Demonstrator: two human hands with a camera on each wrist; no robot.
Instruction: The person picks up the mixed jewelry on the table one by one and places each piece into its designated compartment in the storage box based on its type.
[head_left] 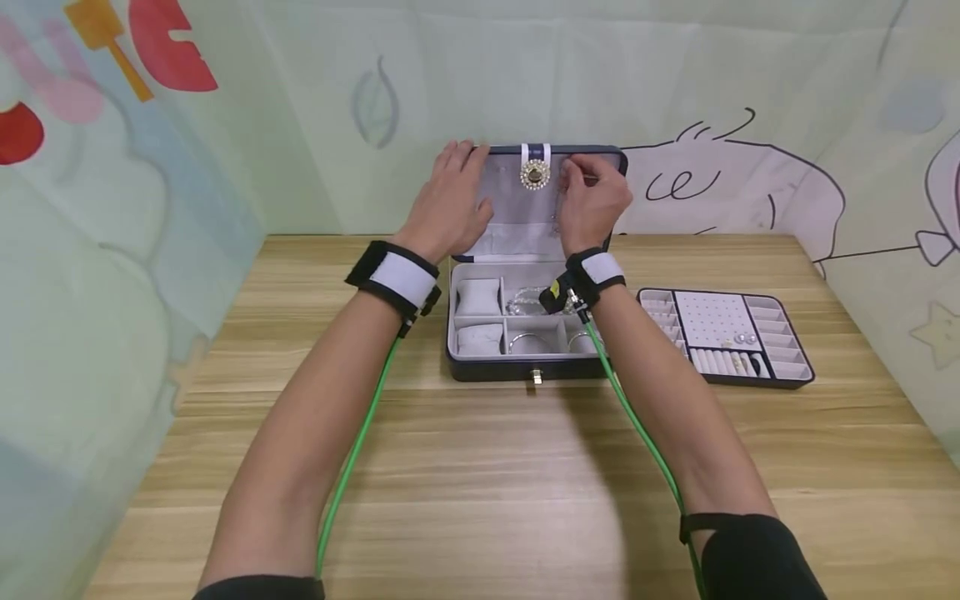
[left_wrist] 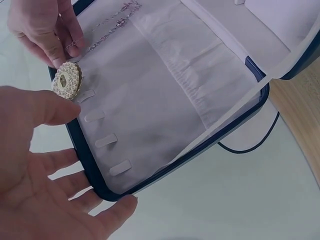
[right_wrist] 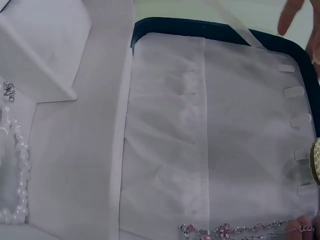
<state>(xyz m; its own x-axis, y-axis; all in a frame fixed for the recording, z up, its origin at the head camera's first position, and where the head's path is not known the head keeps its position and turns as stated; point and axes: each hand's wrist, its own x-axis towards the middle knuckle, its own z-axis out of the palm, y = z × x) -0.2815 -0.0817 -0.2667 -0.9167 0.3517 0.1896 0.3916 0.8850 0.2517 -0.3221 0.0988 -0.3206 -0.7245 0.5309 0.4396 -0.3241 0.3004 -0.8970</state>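
Head view. An open jewellery box (head_left: pixel 528 333) stands on the bench (head_left: pixel 480 467), its lid (head_left: pixel 517 217) upright. The left hand (head_left: pixel 448 200) rests on the lid's left edge with fingers spread; the right hand (head_left: pixel 592 200) pinches something near the top right of the lining, beside the round clasp (head_left: pixel 535 174). A removable tray (head_left: pixel 723 336) lies well apart to the right.

Left wrist view. The left hand (left_wrist: pixel 45 190) braces the lid rim (left_wrist: pixel 170 170), fingers straight and holding nothing. The right hand's fingertips (left_wrist: pixel 62 47) pinch a pink-beaded necklace (left_wrist: pixel 112 22) against the lining, near the row of tabs (left_wrist: pixel 102 140). If the bracing hand slackens, the lid is likely to tip and pull the chain from the grip.

Right wrist view. The necklace (right_wrist: pixel 235 231) stretches across the lining (right_wrist: pixel 210 130), above the gathered pocket. A loosened pinch could drop it onto the pearl strand (right_wrist: pixel 15 175) in the base, where the two might tangle; a hard tug could strain the fine chain.
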